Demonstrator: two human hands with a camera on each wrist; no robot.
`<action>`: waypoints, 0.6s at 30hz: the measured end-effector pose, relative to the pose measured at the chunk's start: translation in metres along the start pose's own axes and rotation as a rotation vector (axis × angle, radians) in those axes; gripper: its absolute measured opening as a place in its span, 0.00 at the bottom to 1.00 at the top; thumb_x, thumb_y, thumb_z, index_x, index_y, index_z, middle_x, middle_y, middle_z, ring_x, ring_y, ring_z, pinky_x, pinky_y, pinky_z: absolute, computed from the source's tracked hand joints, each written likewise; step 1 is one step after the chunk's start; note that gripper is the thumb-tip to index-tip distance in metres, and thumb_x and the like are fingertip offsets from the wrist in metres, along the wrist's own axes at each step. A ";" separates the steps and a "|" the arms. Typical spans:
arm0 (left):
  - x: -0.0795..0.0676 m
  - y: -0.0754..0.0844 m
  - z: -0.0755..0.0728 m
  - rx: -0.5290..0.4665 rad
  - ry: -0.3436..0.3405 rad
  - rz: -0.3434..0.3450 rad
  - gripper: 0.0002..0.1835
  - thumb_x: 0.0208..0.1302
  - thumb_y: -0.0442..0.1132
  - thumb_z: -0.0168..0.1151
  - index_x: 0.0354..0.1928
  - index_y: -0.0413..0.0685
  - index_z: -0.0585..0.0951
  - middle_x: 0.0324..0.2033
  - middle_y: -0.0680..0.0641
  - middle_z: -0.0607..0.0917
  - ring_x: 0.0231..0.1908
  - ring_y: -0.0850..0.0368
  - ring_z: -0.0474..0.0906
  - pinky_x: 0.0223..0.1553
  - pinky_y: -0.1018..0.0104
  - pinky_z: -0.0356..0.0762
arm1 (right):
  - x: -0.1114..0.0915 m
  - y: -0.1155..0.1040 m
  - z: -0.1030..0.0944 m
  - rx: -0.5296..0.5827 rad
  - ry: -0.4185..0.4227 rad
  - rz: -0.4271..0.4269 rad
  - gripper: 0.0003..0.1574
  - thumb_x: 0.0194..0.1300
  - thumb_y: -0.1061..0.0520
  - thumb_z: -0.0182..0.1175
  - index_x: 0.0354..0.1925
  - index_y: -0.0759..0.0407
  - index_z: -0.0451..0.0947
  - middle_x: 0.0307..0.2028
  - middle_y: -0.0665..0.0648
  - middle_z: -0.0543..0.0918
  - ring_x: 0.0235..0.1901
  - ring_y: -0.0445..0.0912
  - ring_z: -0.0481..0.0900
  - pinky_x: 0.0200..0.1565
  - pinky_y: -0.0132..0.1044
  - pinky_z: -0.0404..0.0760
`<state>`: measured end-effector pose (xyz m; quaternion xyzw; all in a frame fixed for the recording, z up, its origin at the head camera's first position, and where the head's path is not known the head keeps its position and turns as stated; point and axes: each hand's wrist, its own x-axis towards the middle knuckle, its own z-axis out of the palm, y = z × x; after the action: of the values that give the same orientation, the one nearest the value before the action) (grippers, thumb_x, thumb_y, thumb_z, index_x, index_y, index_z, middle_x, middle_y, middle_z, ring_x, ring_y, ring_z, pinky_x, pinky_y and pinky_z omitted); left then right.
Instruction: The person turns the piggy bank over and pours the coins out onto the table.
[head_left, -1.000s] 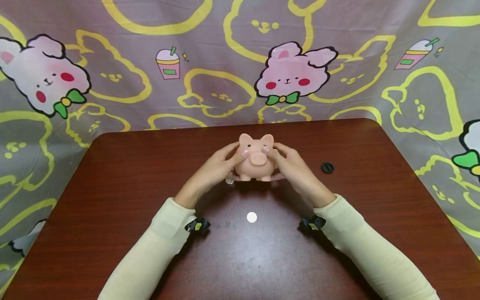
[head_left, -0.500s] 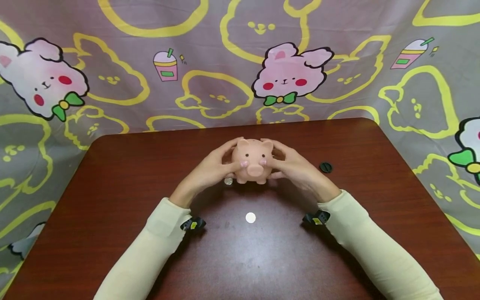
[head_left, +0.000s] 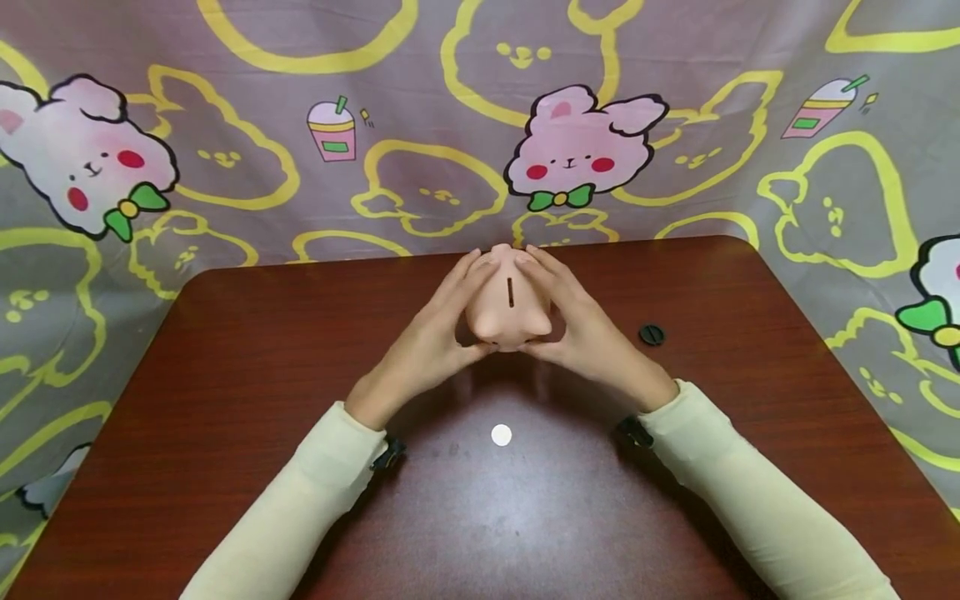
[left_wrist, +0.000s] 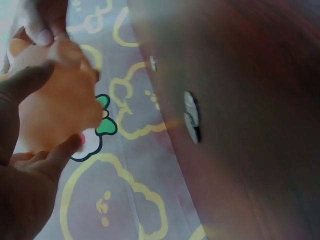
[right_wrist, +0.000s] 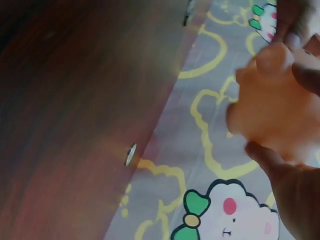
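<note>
A pink piggy bank (head_left: 510, 312) is held up between both hands, tilted so that its back and dark coin slot face the head camera. My left hand (head_left: 427, 337) grips one side, fingers over the rear and thumb near the snout. On the other side my right hand (head_left: 596, 337) holds it the same way. In the left wrist view the piggy bank (left_wrist: 60, 105) looks blurred and stands clear of the tabletop. Silvery discs (left_wrist: 191, 117), apparently coins, lie on the table in that view; the left hand hides that spot from the head camera.
A black slotted cap (head_left: 652, 335) lies to the right on the brown table (head_left: 247, 375). Nearer the front is a white round spot (head_left: 501, 435); I cannot tell whether it is a reflection. A patterned curtain (head_left: 420, 100) hangs behind the table.
The piggy bank has tipped from facing the head camera to showing its slotted back. Both hands have turned with it, and the silvery disc by the left hand is now hidden in the head view.
</note>
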<state>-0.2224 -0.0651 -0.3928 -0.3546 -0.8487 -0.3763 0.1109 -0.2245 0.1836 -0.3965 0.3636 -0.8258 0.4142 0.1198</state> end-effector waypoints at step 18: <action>0.000 -0.004 -0.002 -0.111 0.034 0.006 0.54 0.53 0.29 0.81 0.80 0.51 0.62 0.82 0.42 0.58 0.79 0.48 0.60 0.73 0.52 0.71 | -0.003 -0.003 0.005 -0.037 0.089 -0.067 0.62 0.51 0.66 0.82 0.78 0.55 0.62 0.80 0.62 0.59 0.78 0.55 0.61 0.72 0.42 0.71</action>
<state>-0.2250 -0.0685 -0.3933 -0.3565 -0.8234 -0.4285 0.1067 -0.2200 0.1799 -0.3989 0.3698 -0.8146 0.4104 0.1768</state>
